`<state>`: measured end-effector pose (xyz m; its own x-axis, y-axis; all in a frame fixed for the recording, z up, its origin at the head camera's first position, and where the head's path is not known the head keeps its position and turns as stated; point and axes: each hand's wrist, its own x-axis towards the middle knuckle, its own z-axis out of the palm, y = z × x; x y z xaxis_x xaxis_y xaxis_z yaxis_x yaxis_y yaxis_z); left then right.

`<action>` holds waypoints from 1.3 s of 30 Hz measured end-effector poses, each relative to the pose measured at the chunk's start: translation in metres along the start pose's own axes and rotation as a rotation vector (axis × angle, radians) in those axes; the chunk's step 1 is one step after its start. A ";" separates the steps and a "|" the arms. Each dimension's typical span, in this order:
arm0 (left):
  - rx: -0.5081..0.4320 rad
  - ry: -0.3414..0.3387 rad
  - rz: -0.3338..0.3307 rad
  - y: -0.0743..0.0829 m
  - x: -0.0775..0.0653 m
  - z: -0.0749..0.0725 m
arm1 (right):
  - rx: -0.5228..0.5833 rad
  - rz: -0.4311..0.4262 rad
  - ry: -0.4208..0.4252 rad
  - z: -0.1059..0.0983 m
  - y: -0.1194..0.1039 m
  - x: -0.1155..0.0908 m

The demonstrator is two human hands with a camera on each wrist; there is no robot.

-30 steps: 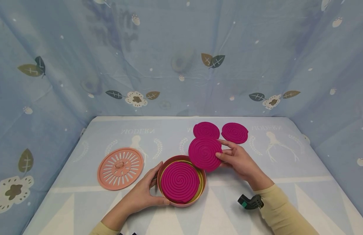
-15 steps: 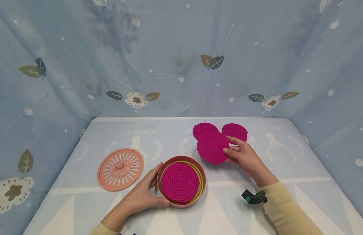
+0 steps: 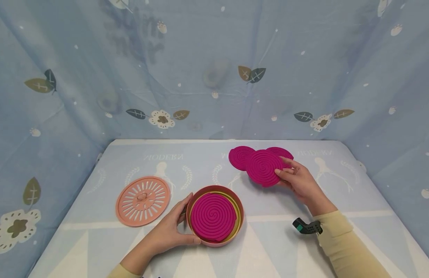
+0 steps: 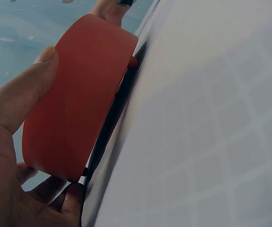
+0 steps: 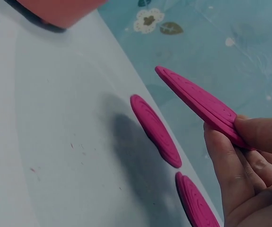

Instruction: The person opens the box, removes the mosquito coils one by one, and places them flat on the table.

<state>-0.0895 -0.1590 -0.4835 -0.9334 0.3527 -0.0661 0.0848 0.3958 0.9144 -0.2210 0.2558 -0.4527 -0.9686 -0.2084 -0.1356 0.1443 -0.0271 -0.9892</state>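
I have the left hand (image 3: 170,232) clasping the round container (image 3: 217,188) at nine o'clock, one magenta coil (image 3: 213,217) inside, while the right hand (image 3: 300,182), well apart, pinches another coil (image 3: 263,168) above the table (image 3: 266,227), between the container's one and two o'clock.

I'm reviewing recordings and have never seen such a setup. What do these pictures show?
No machine here: a person uses two bare hands. The wide picture comes from a camera worn on the head, the others from one on each wrist. The left hand grips a round salmon container with a rubbery-looking magenta spiral disc inside. The right hand pinches a second magenta disc by its edge, above the pale blue and white table. Two more magenta discs lie there, as does a round, slotted salmon lid.
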 end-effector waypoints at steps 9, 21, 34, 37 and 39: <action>0.002 0.004 0.013 -0.001 0.000 0.000 | 0.046 0.018 0.037 -0.022 -0.003 0.005; 0.005 0.005 0.018 -0.003 0.000 0.000 | 0.030 0.063 0.151 -0.051 -0.006 0.009; -0.005 0.003 0.013 -0.001 0.000 0.000 | 0.020 0.087 0.219 -0.072 -0.005 0.013; -0.003 0.003 0.012 -0.001 0.000 0.000 | 0.019 0.088 0.233 -0.077 -0.005 0.014; 0.000 0.002 0.011 -0.001 0.000 0.000 | 0.034 0.088 0.245 -0.081 -0.004 0.015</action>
<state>-0.0897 -0.1596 -0.4842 -0.9332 0.3552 -0.0549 0.0953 0.3920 0.9150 -0.2525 0.3318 -0.4550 -0.9717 0.0312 -0.2343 0.2325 -0.0528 -0.9712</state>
